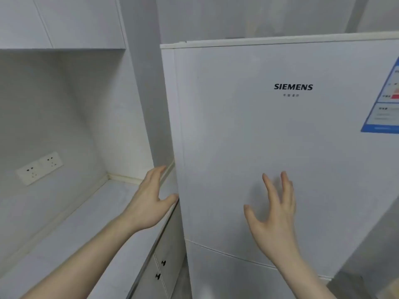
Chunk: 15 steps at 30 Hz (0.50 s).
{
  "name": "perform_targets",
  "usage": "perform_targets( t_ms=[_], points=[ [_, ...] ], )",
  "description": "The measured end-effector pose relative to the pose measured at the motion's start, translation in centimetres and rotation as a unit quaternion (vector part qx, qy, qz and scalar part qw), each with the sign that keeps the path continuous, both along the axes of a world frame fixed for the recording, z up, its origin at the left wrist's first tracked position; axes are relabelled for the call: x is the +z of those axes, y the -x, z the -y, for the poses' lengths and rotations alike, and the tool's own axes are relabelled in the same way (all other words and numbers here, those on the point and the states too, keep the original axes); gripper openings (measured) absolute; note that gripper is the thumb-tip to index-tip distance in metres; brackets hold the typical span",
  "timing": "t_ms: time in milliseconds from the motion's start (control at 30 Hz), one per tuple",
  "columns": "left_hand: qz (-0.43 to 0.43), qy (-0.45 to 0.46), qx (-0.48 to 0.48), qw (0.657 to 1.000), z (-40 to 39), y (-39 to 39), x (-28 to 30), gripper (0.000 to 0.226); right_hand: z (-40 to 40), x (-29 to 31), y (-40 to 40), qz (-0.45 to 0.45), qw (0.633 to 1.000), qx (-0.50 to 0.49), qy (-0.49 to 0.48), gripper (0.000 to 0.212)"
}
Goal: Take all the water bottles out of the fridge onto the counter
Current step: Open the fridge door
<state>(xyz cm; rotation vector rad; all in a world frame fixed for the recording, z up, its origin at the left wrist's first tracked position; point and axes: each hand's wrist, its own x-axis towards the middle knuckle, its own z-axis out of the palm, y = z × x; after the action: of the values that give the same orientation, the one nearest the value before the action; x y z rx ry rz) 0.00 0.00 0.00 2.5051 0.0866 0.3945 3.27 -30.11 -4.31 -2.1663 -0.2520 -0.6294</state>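
While its upper door stands closed, the white fridge [269, 137] fills the right side, beside the pale counter [82, 223]. No water bottles show. Left hand [149, 203] reaches the door's left edge, fingers straight, grasping nothing. Right hand [274, 214] hovers spread before the door, empty.

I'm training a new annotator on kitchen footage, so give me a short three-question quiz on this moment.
1. True or false: the upper door of the white Siemens fridge is wide open.
2. Which hand reaches the door's left edge: A) left hand B) right hand
3. Fill in: the pale grey stone counter lies to the fridge's ____.

Key: 1 false, the door looks shut and no bottles show; 2 A, thumb at the edge, fingers straight, while the right hand hovers open before the door; 3 left.
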Motion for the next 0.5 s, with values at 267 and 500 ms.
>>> perform_targets(
  t_ms=[267, 500],
  points=[
    [-0.008, 0.169, -0.018, 0.985, -2.2, -9.8, 0.8, 0.083, -1.0, -0.2, -4.2, 0.039, 0.997, -0.057, 0.029, 0.098],
    [0.025, 0.306, -0.079, 0.949, -1.1, -13.6, -1.0, 0.043, -3.4, -0.4, -4.8, 0.007, 0.995, -0.096, 0.035, 0.103]
  ],
)
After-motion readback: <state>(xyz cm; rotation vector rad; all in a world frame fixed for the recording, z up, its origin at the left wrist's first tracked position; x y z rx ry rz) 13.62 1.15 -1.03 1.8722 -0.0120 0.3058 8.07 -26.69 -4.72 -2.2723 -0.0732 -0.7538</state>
